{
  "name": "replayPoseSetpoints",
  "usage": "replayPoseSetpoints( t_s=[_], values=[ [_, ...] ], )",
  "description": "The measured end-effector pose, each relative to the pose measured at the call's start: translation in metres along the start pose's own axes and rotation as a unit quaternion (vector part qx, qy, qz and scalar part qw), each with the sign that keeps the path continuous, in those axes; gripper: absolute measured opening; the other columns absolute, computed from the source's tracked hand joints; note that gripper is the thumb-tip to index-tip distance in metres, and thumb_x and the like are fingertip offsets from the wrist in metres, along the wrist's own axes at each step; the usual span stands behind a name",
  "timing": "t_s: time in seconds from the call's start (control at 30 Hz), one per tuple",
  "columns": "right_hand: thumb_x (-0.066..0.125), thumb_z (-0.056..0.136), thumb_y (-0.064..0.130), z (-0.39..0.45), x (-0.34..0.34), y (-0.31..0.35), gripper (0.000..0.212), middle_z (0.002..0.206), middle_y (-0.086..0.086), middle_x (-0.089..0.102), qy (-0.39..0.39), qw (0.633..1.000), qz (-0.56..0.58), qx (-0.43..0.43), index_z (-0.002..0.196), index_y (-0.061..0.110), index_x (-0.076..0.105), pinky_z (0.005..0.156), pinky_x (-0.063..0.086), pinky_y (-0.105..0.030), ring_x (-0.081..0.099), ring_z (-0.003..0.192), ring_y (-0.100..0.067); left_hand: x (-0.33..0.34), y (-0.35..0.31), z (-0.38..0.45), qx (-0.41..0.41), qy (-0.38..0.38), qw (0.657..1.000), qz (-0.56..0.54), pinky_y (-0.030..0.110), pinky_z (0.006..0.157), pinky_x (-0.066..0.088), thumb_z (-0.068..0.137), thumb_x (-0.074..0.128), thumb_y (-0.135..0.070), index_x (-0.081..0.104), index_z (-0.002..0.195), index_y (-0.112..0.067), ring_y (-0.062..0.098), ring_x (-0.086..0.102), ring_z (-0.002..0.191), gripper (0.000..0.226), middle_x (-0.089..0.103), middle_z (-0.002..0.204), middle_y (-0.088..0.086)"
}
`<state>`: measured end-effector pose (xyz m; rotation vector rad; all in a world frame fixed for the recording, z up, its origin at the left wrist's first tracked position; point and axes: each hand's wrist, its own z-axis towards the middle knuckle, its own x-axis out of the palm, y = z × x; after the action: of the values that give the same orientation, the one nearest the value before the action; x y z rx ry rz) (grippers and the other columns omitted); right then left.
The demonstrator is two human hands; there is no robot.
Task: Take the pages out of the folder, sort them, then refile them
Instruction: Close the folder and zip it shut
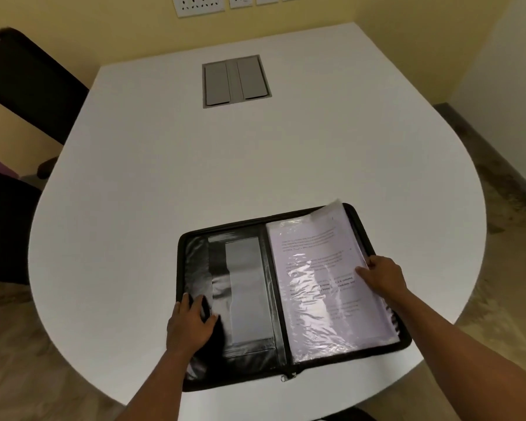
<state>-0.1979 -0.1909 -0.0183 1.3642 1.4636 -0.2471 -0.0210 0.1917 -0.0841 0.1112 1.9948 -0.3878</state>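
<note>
Folder (243, 299) lies open, spine running away; left hand (190, 325) presses flat, right hand (383, 276) pinches the pages (316, 268).

The folder (286, 299) is laid open on the near part of the table (164, 177). Its left half is covered by pockets, on which the left hand (192, 323) is rested flat near the outer edge. In its right half the pages (322, 284) are stacked inside sleeves, and their right edge is held by the right hand (383, 276). Behind the folder, a hatch (236, 81) is set into the table's middle. A chair (28, 83) is placed left of the table, and sockets (199, 4) are mounted on the wall behind it.
</note>
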Motion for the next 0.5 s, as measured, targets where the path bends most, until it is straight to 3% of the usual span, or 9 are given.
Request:
replayPoseSetpoints(
  t_s=[0.07,0.1,0.17,0.27,0.37,0.43,0.5],
  values=[
    [0.064,0.089,0.019,0.001,0.007,-0.008,0.019,0.075,-0.002,0.060,-0.014,1.000,0.012,0.007,0.075,0.011,0.055,0.055,0.032,-0.025,0.054,0.069,-0.021,0.005,0.003,-0.001,-0.004,0.012,1.000,0.004,0.044,0.115,0.026,0.090,0.052,-0.057,0.024,0.151,-0.028,0.033,0.015,0.146,0.074,0.009,0.161,0.009],
    [0.064,0.089,0.018,0.000,0.010,-0.010,0.011,0.087,-0.007,0.065,-0.022,1.000,0.021,0.005,0.091,0.008,0.060,0.061,0.035,-0.026,0.054,0.075,-0.023,0.006,0.004,-0.001,-0.005,0.013,1.000,0.004,0.044,0.114,0.026,0.089,0.052,-0.057,0.022,0.152,-0.029,0.034,0.014,0.146,0.075,0.008,0.161,0.008],
    [0.062,0.088,0.016,-0.003,0.019,-0.015,0.032,0.107,-0.012,0.065,-0.041,0.999,0.023,-0.005,0.119,0.007,0.055,0.071,0.040,-0.030,0.054,0.084,-0.026,0.008,0.003,-0.002,-0.009,0.013,1.000,-0.010,0.046,0.114,0.026,0.089,0.054,-0.057,0.021,0.152,-0.029,0.035,0.012,0.146,0.077,0.005,0.162,0.007],
    [0.061,0.090,0.035,-0.010,0.035,-0.020,0.049,0.129,-0.012,0.057,-0.075,0.990,-0.085,-0.088,0.132,0.013,0.050,0.088,0.048,-0.041,0.055,0.112,-0.032,0.010,0.002,-0.002,-0.021,0.012,0.999,-0.043,0.048,0.114,0.025,0.088,0.058,-0.054,0.023,0.152,-0.029,0.036,0.009,0.146,0.077,0.003,0.162,0.006],
    [0.052,0.087,0.060,-0.015,0.059,-0.032,0.066,0.151,-0.009,0.039,-0.045,0.958,-0.215,-0.186,0.141,0.023,0.044,0.105,0.040,-0.048,0.040,0.136,-0.031,0.011,0.000,-0.003,-0.030,-0.004,0.998,-0.056,0.049,0.113,0.027,0.087,0.060,-0.054,0.026,0.151,-0.028,0.036,0.011,0.146,0.076,0.004,0.162,0.007],
    [0.045,0.086,0.069,-0.021,0.066,-0.039,0.073,0.160,-0.007,0.024,-0.038,0.956,-0.244,-0.158,0.147,0.030,0.036,0.112,0.025,-0.052,0.023,0.146,-0.030,0.012,-0.001,-0.003,-0.033,-0.012,0.998,-0.059,0.050,0.111,0.030,0.086,0.061,-0.053,0.029,0.150,-0.027,0.036,0.014,0.145,0.076,0.005,0.161,0.008],
    [0.041,0.085,0.074,-0.024,0.065,-0.045,0.076,0.162,-0.007,0.016,-0.052,0.968,-0.230,-0.081,0.149,0.033,0.032,0.112,0.021,-0.055,0.015,0.147,-0.031,0.013,-0.003,-0.002,-0.048,-0.006,0.997,-0.066,0.053,0.110,0.030,0.086,0.061,-0.054,0.028,0.150,-0.028,0.035,0.013,0.145,0.077,0.005,0.161,0.008]
  ],
)
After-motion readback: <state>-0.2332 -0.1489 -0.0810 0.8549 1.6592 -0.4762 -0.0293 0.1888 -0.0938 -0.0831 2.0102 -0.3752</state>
